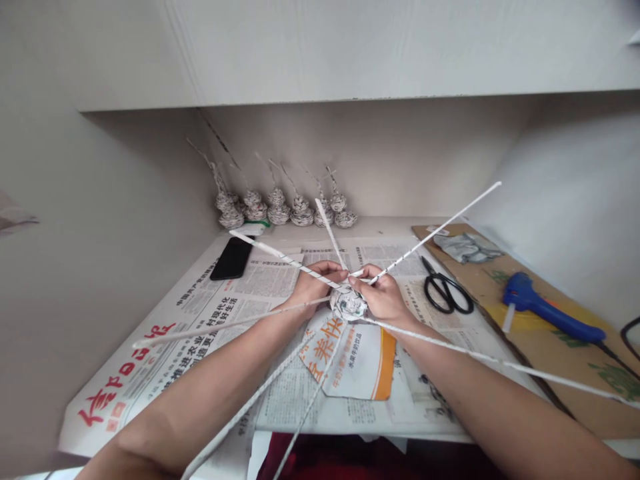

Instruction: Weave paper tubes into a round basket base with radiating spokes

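Observation:
Between my two hands is a small round piece woven from rolled paper strips (pixel 349 304). Long white paper tubes stick out from it in several directions, one of them (pixel 440 231) slanting up to the right. My left hand (pixel 320 279) is closed on the piece's left side, its fingertips at the upper rim. From the right, my right hand (pixel 379 288) pinches the upper edge with thumb and forefinger. Both hands' fingertips meet near the base of the upper tubes. Below the piece lies a printed cardboard sheet (pixel 357 360) with an orange edge.
Newspaper (pixel 195 333) covers the tabletop. A black phone (pixel 232 258) lies at left, black-handled scissors (pixel 447 291) at right. A blue glue gun (pixel 550 310) rests on flattened cardboard (pixel 565 373). Several woven gourd shapes (pixel 279 208) stand along the back wall, under an overhanging panel (pixel 320 53).

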Tool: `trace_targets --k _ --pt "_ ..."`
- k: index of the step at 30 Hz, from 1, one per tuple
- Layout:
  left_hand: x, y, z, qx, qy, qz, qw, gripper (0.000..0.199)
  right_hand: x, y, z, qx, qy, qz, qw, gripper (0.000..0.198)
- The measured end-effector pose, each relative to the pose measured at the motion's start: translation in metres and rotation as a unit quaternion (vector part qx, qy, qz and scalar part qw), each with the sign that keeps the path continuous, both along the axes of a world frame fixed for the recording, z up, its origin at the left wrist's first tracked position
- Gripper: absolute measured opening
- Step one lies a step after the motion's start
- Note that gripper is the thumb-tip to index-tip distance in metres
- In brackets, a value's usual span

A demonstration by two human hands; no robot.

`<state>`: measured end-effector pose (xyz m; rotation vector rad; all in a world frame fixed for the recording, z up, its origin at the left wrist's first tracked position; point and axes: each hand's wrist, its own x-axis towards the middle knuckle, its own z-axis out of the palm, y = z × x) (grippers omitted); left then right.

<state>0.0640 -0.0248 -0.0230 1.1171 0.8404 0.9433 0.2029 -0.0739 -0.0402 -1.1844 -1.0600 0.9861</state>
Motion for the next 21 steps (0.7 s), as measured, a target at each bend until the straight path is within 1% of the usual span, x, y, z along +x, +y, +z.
trace_targets --k 4,8,10,13,17,19,21 --pt "-0.0014 0.0009 0.0011 -0.017 0.011 -0.008 1.000 0.033 0.0011 0.0009 -0.0022 -0.006 -0.002 0.003 1.000 0.028" --pt "-0.0041 0.0012 0.0036 -0.029 -0.004 -0.049 0.998 0.038 0.0013 0.0009 -0.0021 -0.005 -0.010 0.005 1.000 0.031" --pt "-0.0050 0.0010 0.0044 -0.028 -0.018 -0.059 0.998 0.040 0.0015 0.0009 -0.0022 0.000 -0.024 -0.001 1.000 0.032" --pt "-0.0052 0.0014 0.0034 -0.012 -0.019 -0.046 0.999 0.041 0.0021 0.0007 -0.0024 0.006 -0.031 0.000 1.000 0.030" --pt "-0.0052 0.0038 0.0001 0.009 -0.006 -0.021 1.000 0.035 0.0016 -0.0010 -0.0012 -0.004 -0.009 0.030 1.000 0.025" --pt "-0.0055 0.0047 -0.0003 0.027 0.013 -0.007 1.000 0.032 0.0008 -0.0015 -0.0013 -0.012 -0.007 0.034 0.999 0.026" --pt "-0.0057 0.0050 0.0002 0.048 0.034 -0.001 0.998 0.030 0.0003 -0.0008 -0.0035 -0.007 -0.011 0.024 1.000 0.029"
